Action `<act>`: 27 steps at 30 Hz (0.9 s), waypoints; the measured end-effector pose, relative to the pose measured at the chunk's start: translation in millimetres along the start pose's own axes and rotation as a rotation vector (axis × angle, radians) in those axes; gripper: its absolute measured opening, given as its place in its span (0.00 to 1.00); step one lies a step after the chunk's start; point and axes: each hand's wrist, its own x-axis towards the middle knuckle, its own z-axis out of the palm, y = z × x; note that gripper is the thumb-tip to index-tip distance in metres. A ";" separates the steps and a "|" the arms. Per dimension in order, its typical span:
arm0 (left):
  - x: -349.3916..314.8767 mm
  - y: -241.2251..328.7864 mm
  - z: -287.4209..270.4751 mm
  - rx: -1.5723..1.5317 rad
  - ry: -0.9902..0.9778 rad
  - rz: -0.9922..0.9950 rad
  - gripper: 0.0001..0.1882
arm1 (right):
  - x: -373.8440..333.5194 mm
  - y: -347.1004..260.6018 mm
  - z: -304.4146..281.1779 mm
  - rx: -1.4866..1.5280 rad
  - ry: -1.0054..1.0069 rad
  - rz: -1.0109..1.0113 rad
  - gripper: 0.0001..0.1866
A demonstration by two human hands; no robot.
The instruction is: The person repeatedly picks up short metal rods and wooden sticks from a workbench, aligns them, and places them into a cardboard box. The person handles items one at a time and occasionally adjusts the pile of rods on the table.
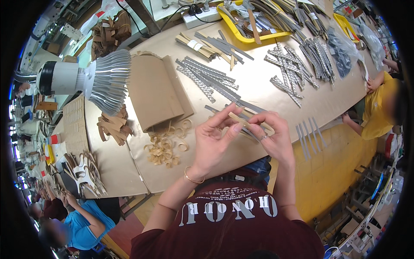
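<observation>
Near the table's front edge, my left hand (212,144) and my right hand (277,139) meet over a narrow tan strip (236,117). Thumbs and fingertips of both hands pinch it, partly covering it. Beneath and beyond my fingers, flat grey strips (250,106) lie on the table. To the left of my left hand is a loose heap of curled tan tape pieces (166,146). Farther back lies a bundle of grey and braided silvery strips (207,77). A few separate grey strips (311,136) hang over the edge to the right of my right hand.
A finned metal lamp (108,80) stands over the left side, beside a curved brown cardboard sheet (155,93). Braided strips (289,71) and a yellow tray (276,36) lie at the back. A person in yellow (377,105) is at the right, another in blue (88,226) at lower left.
</observation>
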 end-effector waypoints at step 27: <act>-1.8 15.6 -11.6 0.994 -0.069 0.942 0.19 | -18.9 -64.1 10.4 0.226 0.120 0.034 0.02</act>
